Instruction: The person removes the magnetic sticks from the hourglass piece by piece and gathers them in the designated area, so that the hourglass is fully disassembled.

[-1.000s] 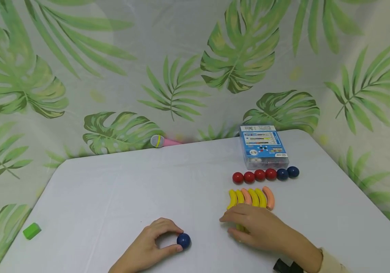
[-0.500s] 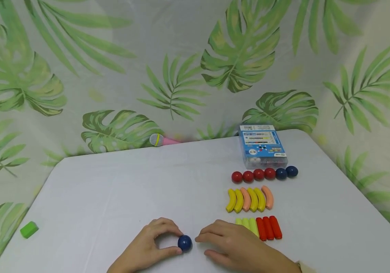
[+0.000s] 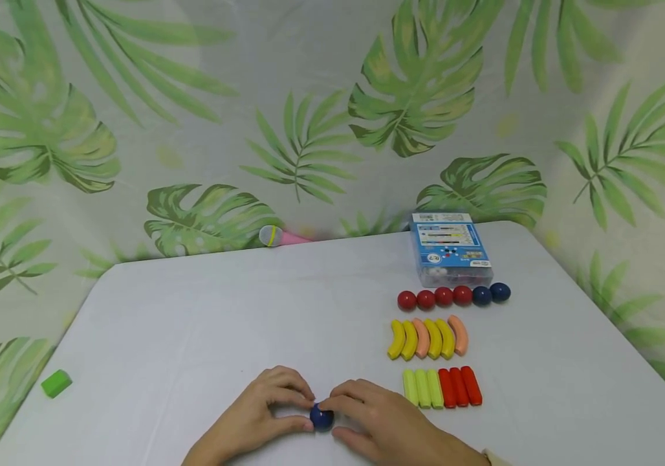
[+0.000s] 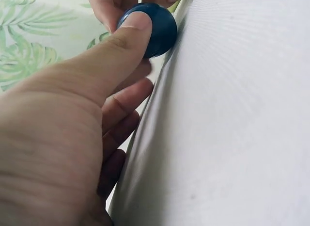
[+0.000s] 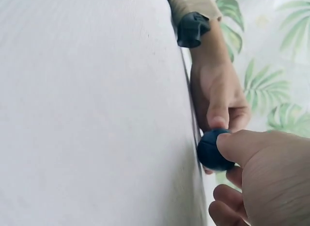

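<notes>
A glossy dark blue ball (image 3: 322, 419) rests on the white table near its front, between both hands. My left hand (image 3: 271, 404) pinches it from the left, thumb (image 4: 138, 27) pressed on its side. From the other side my right hand (image 3: 387, 421) also grips the ball, index finger over its top and thumb (image 5: 230, 146) against it. The fingers partly cover the ball in both wrist views. Just beyond the right hand lie short sticks in a row, yellow-green ones (image 3: 422, 389) beside red ones (image 3: 459, 387).
Behind the sticks, yellow and orange curved pieces (image 3: 428, 338) line up, then a row of red balls (image 3: 435, 298) and two blue balls (image 3: 491, 294). A blue-labelled clear box (image 3: 451, 249) stands at the back, a toy microphone (image 3: 281, 237) left of it. A green block (image 3: 56, 383) sits far left.
My right hand has moved left from over the sticks to the blue ball and now grips it, uncovering the sticks. My left hand has kept its pinch on the ball.
</notes>
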Tool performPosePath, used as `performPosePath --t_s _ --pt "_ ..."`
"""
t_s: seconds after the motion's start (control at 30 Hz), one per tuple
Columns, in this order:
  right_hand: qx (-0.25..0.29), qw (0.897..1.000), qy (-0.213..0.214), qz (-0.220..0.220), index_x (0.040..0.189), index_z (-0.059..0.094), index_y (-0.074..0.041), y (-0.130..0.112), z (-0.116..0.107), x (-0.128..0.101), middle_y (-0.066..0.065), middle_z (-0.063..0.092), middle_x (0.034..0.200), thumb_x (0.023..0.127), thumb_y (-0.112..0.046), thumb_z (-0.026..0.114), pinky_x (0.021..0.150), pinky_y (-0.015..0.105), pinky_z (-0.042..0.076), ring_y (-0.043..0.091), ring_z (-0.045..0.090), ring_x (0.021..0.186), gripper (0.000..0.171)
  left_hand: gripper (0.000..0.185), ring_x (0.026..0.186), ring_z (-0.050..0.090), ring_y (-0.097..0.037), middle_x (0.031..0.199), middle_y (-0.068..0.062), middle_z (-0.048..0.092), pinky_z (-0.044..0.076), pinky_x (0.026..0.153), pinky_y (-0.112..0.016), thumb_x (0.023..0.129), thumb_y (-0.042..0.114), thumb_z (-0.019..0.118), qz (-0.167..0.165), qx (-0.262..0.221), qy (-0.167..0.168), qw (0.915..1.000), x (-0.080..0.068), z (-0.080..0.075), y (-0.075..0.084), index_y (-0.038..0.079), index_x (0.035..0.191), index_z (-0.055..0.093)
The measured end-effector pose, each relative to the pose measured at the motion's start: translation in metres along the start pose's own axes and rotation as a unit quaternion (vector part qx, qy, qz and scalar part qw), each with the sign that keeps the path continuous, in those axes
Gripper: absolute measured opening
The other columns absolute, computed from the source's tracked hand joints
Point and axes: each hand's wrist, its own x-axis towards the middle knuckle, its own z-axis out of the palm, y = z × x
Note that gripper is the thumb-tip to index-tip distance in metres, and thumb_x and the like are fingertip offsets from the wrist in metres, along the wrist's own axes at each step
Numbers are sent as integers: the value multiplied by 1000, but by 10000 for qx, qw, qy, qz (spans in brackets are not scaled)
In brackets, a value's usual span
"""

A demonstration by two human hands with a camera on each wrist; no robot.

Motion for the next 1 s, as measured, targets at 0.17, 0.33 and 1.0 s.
performPosePath --t_s 0.17,0.33,1.0 --pt "267 9995 165 71 132 63 -26 3 5 -1 -12 65 126 103 -34 65 96 26 55 4 61 114 30 5 113 56 -7 113 20 67 47 98 -33 88 40 79 -27 150 -10 9999 1 0 1 37 84 79" --pt "569 9982 110 178 128 63 -25 4 7 -1 -14 67 120 103 -35 64 92 21 54 1 59 106 27 6 113 56 -6 113 21 67 47 97 -33 90 42 78 43 191 -3 9998 1 1 2 37 87 79" --pt "843 9690 1927 1294 124 70 -19 60 -82 -22 -7 67 117 87 -14 84 76 24 58 13 64 90 40 13 108 62 -8 109 17 70 48 99 -32 96 23 74 363 -49 85 9993 1 1 -1 32 106 74"
